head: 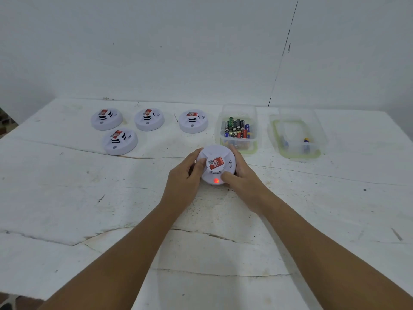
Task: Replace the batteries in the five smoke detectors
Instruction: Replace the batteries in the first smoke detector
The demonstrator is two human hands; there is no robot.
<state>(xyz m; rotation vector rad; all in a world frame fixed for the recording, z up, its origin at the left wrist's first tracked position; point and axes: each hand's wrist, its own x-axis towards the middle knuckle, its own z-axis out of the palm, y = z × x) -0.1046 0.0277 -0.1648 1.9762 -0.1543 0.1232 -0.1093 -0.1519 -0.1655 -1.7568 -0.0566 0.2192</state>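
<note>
Right now both hands grip one white smoke detector (pixel 216 164) that sits on the white bench (pixel 89 198). The left hand (pixel 186 173) curls round its left edge, thumb laid on the top near the red label. The right hand (pixel 241 175) wraps the right edge, fingers behind the rim and thumb pressed on the front just beside a glowing red light (pixel 216 181).

Beyond the left hand and off to its left lie four more detectors, apart from each other: three in a far row, the far-left detector (pixel 106 119), the middle detector (pixel 149 119) and the far-right detector (pixel 193 121), and a nearer detector (pixel 120 141) in front of the first two.

Just past the fingers of the right hand stands a clear tub (pixel 237 128), holding a heap of mixed batteries (pixel 238 130). Further right of that hand is a second clear tub (pixel 297 134) with a few batteries in it; their number is hard to tell through the plastic.
</note>
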